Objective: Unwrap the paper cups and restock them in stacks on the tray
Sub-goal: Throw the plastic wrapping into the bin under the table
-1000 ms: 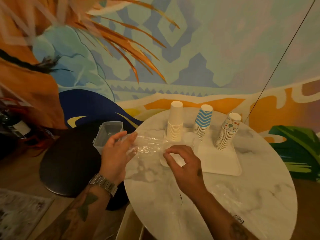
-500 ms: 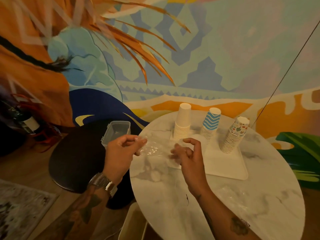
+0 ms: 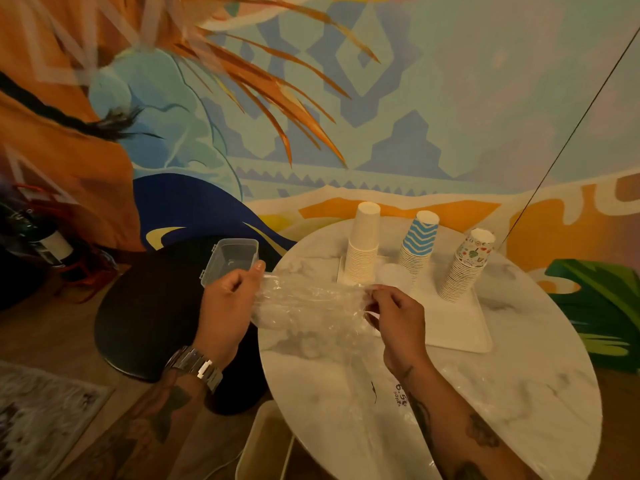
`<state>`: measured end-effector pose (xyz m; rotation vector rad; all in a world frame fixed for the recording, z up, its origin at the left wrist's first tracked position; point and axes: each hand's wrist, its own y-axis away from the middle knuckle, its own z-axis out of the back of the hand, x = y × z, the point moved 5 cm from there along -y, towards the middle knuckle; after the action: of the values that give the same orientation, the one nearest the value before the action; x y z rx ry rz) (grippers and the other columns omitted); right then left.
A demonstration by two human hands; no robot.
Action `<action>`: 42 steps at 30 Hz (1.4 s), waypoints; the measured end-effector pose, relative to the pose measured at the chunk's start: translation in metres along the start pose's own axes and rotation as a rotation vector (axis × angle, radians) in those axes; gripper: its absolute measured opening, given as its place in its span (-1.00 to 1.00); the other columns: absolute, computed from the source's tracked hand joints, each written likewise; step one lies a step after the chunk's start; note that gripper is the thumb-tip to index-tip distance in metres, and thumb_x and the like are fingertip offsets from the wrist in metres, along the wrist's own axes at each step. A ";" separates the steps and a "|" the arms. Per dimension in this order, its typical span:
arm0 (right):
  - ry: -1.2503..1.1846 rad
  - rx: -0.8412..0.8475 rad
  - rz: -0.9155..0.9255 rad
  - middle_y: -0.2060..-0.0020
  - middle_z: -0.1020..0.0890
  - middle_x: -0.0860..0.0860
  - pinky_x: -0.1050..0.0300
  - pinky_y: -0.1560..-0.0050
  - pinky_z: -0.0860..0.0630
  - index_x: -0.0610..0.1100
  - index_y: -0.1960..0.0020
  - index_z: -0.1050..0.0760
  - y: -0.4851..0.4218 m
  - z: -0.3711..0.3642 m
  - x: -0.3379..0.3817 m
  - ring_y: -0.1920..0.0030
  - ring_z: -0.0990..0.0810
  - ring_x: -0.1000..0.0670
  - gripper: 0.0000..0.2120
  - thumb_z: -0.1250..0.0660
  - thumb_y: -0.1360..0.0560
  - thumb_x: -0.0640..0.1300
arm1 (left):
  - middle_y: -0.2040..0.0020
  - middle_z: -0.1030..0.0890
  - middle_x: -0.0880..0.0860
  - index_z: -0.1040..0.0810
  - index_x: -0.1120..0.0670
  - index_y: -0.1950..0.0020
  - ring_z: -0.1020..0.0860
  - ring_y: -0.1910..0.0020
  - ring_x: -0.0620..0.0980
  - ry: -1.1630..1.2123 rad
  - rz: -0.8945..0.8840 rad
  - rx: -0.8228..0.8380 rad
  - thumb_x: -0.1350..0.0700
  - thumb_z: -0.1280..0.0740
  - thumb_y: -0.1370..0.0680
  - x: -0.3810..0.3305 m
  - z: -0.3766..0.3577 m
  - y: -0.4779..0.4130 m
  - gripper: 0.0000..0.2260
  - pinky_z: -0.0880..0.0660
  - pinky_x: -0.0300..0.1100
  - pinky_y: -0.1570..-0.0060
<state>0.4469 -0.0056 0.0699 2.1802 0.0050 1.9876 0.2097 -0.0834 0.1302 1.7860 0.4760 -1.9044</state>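
Three upside-down stacks of paper cups stand on the white tray: a plain white stack, a blue zigzag stack and a patterned stack. A crumpled clear plastic wrapper stretches between my hands over the round marble table. My left hand grips its left end at the table's left edge. My right hand pinches its right end in front of the tray. A small white round thing lies on the tray between the white and blue stacks.
More clear wrapping with printed text lies flat on the table's near part. A clear plastic box sits on a dark round stool to the left. A pale bin stands under the table's near edge. A painted wall is behind.
My hands have drawn apart, pulling the clear wrapper out lengthwise between them. The view has shifted slightly; the cup stacks have not moved.
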 end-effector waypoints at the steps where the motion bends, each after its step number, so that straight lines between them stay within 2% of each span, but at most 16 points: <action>1: -0.015 0.007 -0.024 0.30 -0.65 -0.03 0.10 0.12 -0.52 -0.12 0.15 -0.69 -0.001 0.000 -0.002 0.23 -0.57 0.03 -0.78 -0.28 -0.52 -0.28 | 0.06 -0.62 0.22 -0.56 0.17 0.17 -0.59 -0.04 0.24 0.018 0.010 -0.011 -0.03 -0.29 -0.57 0.001 0.002 0.000 -0.71 -0.52 0.15 -0.10; 5: 0.088 0.049 -0.026 0.27 -0.65 -0.02 0.23 0.20 -0.44 -0.10 0.00 -0.67 -0.002 -0.001 -0.003 0.25 -0.54 0.05 -0.77 -0.28 -0.53 -0.32 | 0.02 -0.60 0.31 -0.56 0.17 0.12 -0.62 0.00 0.28 0.064 0.051 -0.052 -0.08 -0.28 -0.57 0.004 0.011 -0.002 -0.69 -0.52 0.29 -0.10; 8: -0.230 0.133 -0.232 0.28 -0.62 -0.12 0.14 0.24 -0.48 -0.15 -0.10 -0.55 -0.005 -0.005 -0.010 0.30 -0.61 -0.01 -0.73 -0.21 -0.54 -0.42 | -0.01 -0.62 0.29 -0.56 0.19 0.03 -0.62 0.02 0.23 0.109 0.110 -0.007 -0.09 -0.28 -0.56 0.001 0.012 -0.006 -0.68 -0.56 0.21 -0.08; 11: -0.477 0.184 -0.388 0.32 -0.52 -0.17 0.15 0.39 -0.50 -0.20 -0.12 -0.47 -0.006 -0.009 -0.015 0.45 -0.53 -0.01 -0.69 -0.13 -0.54 -0.50 | 0.09 -0.64 0.16 -0.56 0.16 0.01 -0.64 0.14 0.07 0.097 0.122 0.117 -0.06 -0.30 -0.54 -0.004 0.010 -0.004 -0.72 -0.59 -0.02 0.14; 14: -0.373 0.219 -0.354 0.38 -0.40 -0.09 0.21 0.51 -0.35 -0.22 -0.09 -0.51 -0.006 -0.011 -0.016 0.48 -0.36 0.04 -0.65 -0.05 -0.52 -0.49 | -0.01 -0.60 0.06 -0.51 0.09 -0.12 -0.62 0.04 0.03 -0.030 0.064 0.266 0.03 -0.41 -0.42 -0.006 0.008 -0.001 -0.69 -0.57 -0.16 0.20; 17: -0.200 0.305 -0.322 0.38 -0.37 -0.03 0.22 0.51 -0.22 -0.17 -0.06 -0.57 -0.006 -0.013 -0.017 0.48 -0.24 0.06 -0.76 -0.15 -0.56 -0.33 | -0.11 -0.56 -0.02 -0.49 0.00 -0.21 -0.58 -0.08 0.01 -0.188 0.039 0.359 0.12 -0.54 -0.26 -0.001 0.008 -0.003 -0.46 -0.61 -0.02 0.00; 18: -0.136 0.371 -0.323 0.38 -0.39 0.00 0.22 0.50 -0.17 -0.12 -0.06 -0.59 -0.004 -0.014 -0.017 0.47 -0.22 0.07 -0.84 -0.24 -0.57 -0.19 | -0.09 -0.59 -0.02 -0.53 -0.01 -0.18 -0.59 -0.08 0.01 -0.228 0.017 0.339 0.13 -0.54 -0.30 0.001 0.010 -0.006 -0.53 -0.60 0.01 -0.04; 20: -0.018 0.540 -0.331 0.34 -0.44 0.05 0.22 0.47 -0.10 -0.04 -0.11 -0.61 0.003 -0.018 -0.017 0.43 -0.22 0.08 -0.78 -0.39 -0.51 0.02 | -0.03 -0.66 -0.02 -0.62 -0.02 -0.09 -0.62 -0.06 0.02 -0.212 0.002 0.267 0.09 -0.48 -0.42 0.000 0.015 -0.011 -0.75 -0.58 -0.03 -0.03; 22: 0.058 0.697 -0.297 0.31 -0.43 0.05 0.21 0.45 -0.04 -0.05 -0.17 -0.60 0.009 -0.020 -0.016 0.41 -0.20 0.09 -0.63 -0.47 -0.41 0.04 | -0.01 -0.68 0.02 -0.65 -0.03 -0.07 -0.63 -0.05 0.05 -0.158 0.050 0.263 0.05 -0.41 -0.49 -0.001 0.018 -0.015 -0.83 -0.58 -0.01 -0.03; 24: 0.128 0.759 -0.271 0.33 -0.40 0.03 0.17 0.42 -0.02 -0.16 -0.07 -0.63 0.010 -0.020 -0.016 0.41 -0.19 0.09 -0.62 -0.50 -0.34 0.03 | 0.01 -0.69 0.04 -0.64 -0.05 -0.10 -0.65 -0.04 0.09 -0.149 0.061 0.279 0.06 -0.40 -0.50 -0.003 0.022 -0.021 -0.82 -0.57 0.07 -0.08; 27: 0.167 0.634 -0.280 0.37 -0.43 0.01 0.19 0.39 -0.22 -0.14 0.20 -0.59 0.001 -0.014 -0.019 0.40 -0.31 0.09 -0.73 -0.48 -0.41 0.07 | 0.08 -0.70 0.02 -0.64 -0.03 -0.05 -0.66 0.02 0.07 -0.120 0.024 0.283 0.13 -0.39 -0.51 -0.007 0.028 -0.025 -0.85 -0.57 -0.03 0.02; 30: 0.266 0.473 -0.237 0.34 -0.59 0.02 0.15 0.24 -0.43 -0.13 0.23 -0.57 -0.009 -0.008 -0.022 0.27 -0.50 0.04 -0.67 -0.39 -0.49 0.13 | 0.05 -0.68 0.05 -0.66 -0.01 0.02 -0.63 0.01 0.06 -0.138 0.026 0.273 0.10 -0.35 -0.53 -0.007 0.029 -0.024 -0.89 -0.56 -0.09 0.01; 34: 0.342 0.289 -0.169 0.33 -0.61 -0.04 0.06 0.14 -0.51 -0.19 0.24 -0.55 -0.017 -0.002 -0.018 0.21 -0.57 -0.02 -0.60 -0.39 -0.49 0.15 | -0.05 -0.63 0.06 -0.61 -0.03 -0.11 -0.61 0.00 0.05 -0.177 0.008 0.216 0.04 -0.25 -0.60 -0.011 0.031 -0.026 -0.83 -0.57 -0.08 0.01; 36: 0.285 0.241 -0.149 0.24 -0.64 -0.05 0.02 0.05 -0.52 -0.24 0.14 -0.56 -0.016 -0.004 -0.008 0.14 -0.59 -0.02 -0.56 -0.37 -0.49 0.18 | -0.01 -0.62 0.07 -0.60 -0.04 -0.09 -0.62 0.09 0.06 -0.210 -0.051 0.183 0.03 -0.21 -0.62 -0.018 0.033 -0.025 -0.82 -0.56 -0.15 0.16; 38: 0.258 0.234 -0.041 0.05 -0.63 0.01 0.06 -0.03 -0.48 -0.20 -0.06 -0.53 -0.011 -0.015 0.012 0.00 -0.57 0.03 -0.50 -0.39 -0.44 0.24 | 0.01 -0.62 0.01 -0.59 -0.10 -0.05 -0.61 0.08 0.05 -0.309 -0.154 0.185 0.01 -0.20 -0.62 -0.024 0.034 -0.026 -0.83 -0.53 -0.12 0.13; 42: 0.431 0.602 0.187 -0.23 -0.51 0.24 0.29 -0.13 -0.39 0.21 -0.39 -0.31 0.014 -0.060 0.054 -0.25 -0.43 0.27 -0.24 -0.51 -0.26 0.27 | 0.02 -0.60 -0.15 -0.58 -0.16 -0.07 -0.55 0.06 -0.20 -0.476 -0.324 0.312 -0.02 -0.24 -0.59 -0.040 0.024 -0.022 -0.86 -0.49 -0.23 0.03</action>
<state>0.3909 -0.0039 0.1301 2.0438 0.5435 2.8164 0.1791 -0.0743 0.1702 1.4089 0.3193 -2.6572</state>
